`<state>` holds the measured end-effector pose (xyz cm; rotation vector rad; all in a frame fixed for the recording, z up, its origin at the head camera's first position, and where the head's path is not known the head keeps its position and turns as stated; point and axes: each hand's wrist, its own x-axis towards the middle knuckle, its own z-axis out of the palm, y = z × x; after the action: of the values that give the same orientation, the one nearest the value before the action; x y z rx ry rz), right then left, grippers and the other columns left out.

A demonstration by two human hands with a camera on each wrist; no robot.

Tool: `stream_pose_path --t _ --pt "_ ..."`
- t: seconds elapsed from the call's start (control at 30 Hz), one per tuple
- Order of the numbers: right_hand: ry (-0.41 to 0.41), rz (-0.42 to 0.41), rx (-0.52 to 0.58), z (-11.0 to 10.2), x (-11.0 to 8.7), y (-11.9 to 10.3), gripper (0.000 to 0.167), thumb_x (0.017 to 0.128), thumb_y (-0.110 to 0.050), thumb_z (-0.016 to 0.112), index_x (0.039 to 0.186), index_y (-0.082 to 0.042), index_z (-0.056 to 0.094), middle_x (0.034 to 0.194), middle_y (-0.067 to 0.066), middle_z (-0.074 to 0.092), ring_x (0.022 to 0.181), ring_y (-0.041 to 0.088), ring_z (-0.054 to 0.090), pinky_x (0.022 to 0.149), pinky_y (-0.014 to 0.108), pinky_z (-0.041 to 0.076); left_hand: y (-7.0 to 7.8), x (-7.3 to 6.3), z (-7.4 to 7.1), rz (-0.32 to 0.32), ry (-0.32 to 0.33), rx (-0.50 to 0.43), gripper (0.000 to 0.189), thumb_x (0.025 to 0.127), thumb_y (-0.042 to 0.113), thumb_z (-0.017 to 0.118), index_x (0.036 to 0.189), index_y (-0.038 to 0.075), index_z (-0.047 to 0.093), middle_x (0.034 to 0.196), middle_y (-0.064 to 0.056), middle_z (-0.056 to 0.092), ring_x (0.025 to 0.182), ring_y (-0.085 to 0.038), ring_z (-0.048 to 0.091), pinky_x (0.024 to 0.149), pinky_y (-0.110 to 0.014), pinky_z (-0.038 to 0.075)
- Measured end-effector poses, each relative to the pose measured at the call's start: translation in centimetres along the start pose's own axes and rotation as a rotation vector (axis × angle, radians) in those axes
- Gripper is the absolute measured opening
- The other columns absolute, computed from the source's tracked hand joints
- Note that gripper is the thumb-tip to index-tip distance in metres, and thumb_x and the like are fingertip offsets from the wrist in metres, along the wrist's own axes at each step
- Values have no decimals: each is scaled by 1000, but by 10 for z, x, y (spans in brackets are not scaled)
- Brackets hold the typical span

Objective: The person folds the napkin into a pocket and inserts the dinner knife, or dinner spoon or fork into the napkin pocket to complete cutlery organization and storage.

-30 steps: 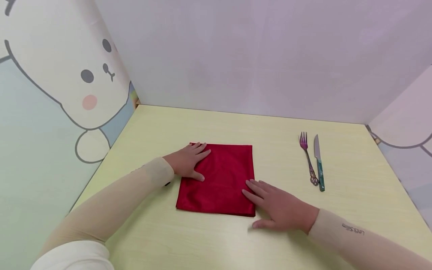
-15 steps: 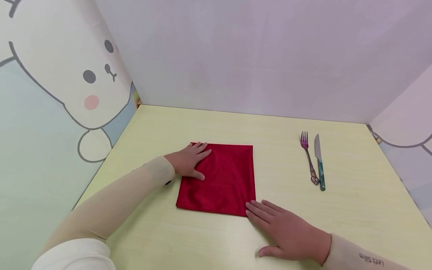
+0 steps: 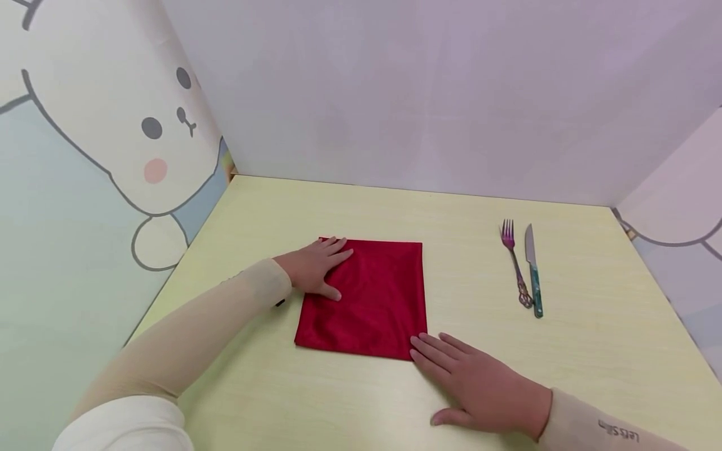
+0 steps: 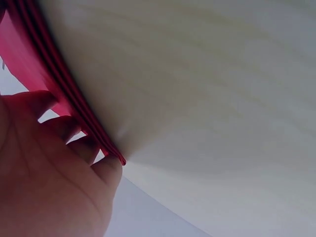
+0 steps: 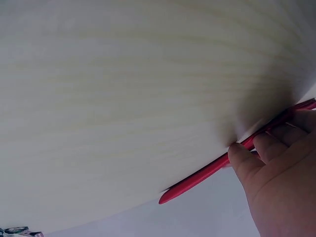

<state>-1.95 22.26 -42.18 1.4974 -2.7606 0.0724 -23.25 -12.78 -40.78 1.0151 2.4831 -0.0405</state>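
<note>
A red satin cloth (image 3: 375, 294), folded into a square of several layers, lies flat on the table. My left hand (image 3: 316, 268) rests on its left edge, fingers spread over the upper left part. The stacked folds of the cloth (image 4: 64, 79) show beside the fingers in the left wrist view. At the near right corner, the straight fingertips of my right hand (image 3: 479, 388) touch the cloth, while the thumb lies apart over the table. In the right wrist view the fingers (image 5: 242, 158) reach the cloth's folded edge (image 5: 197, 180).
To the right of the cloth, a fork (image 3: 513, 250) and a knife with a green handle (image 3: 533, 275) lie side by side on the pale wooden table (image 3: 316, 394). A plain wall (image 3: 423, 94) borders the far edge, and a panel with a cartoon animal (image 3: 113, 125) stands at left.
My right hand has slid down along the cloth's right edge to its near corner, then stayed there. The left hand, cloth, fork and knife look unmoved.
</note>
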Motion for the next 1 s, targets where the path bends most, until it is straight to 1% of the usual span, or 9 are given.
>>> stream_pose_path --t 0.17,0.33,0.47,0.57,0.73,0.83,0.9,1.0 --pt "-17 15 17 -1 0 0 87 98 -70 48 159 -9 40 165 8 34 150 28 35 115 48 39 -2 5 -2 -3 -13 -10 106 89 66 69 167 22 13 173 -5 3 158 -30 -2 126 -47 11" --pt "-50 47 39 -2 4 1 85 99 -70 47 159 -11 40 165 5 35 150 26 36 116 48 39 -5 12 -4 -11 0 -26 108 86 68 71 167 26 15 173 -1 6 158 -28 0 125 -46 15" --pt "-65 75 51 -4 6 3 84 99 -70 47 158 -10 43 164 6 37 149 26 37 117 49 37 -7 11 -5 0 17 -22 107 86 66 72 167 24 17 173 -2 8 158 -28 3 126 -44 15" --pt "-70 105 57 -7 6 6 84 98 -70 48 154 -8 48 162 7 41 148 26 39 117 49 37 -7 4 -4 5 31 -16 105 87 65 72 167 21 20 173 -4 11 158 -29 6 126 -43 14" --pt "-74 172 61 -14 8 18 83 98 -70 51 149 -5 55 157 9 48 145 27 43 117 48 36 -3 -11 2 -37 62 -10 102 88 63 72 166 19 24 172 -5 15 157 -29 12 124 -43 20" --pt "-84 200 56 -17 8 28 80 99 -67 52 147 -3 56 155 11 49 144 29 45 118 49 35 -3 -22 7 -45 94 -3 100 88 62 72 165 15 28 171 -9 19 156 -32 16 123 -45 25" --pt "-91 223 52 -17 8 35 80 99 -66 52 147 -2 55 154 12 49 144 30 44 118 50 33 -3 -28 11 -46 108 4 99 89 63 71 164 14 30 170 -10 21 155 -34 18 123 -45 26" --pt "-95 269 54 -16 9 46 81 99 -66 52 148 -1 54 155 13 49 145 32 43 120 50 32 -4 -39 15 -61 121 -35 96 89 61 72 162 13 34 169 -10 25 154 -36 20 122 -46 27"
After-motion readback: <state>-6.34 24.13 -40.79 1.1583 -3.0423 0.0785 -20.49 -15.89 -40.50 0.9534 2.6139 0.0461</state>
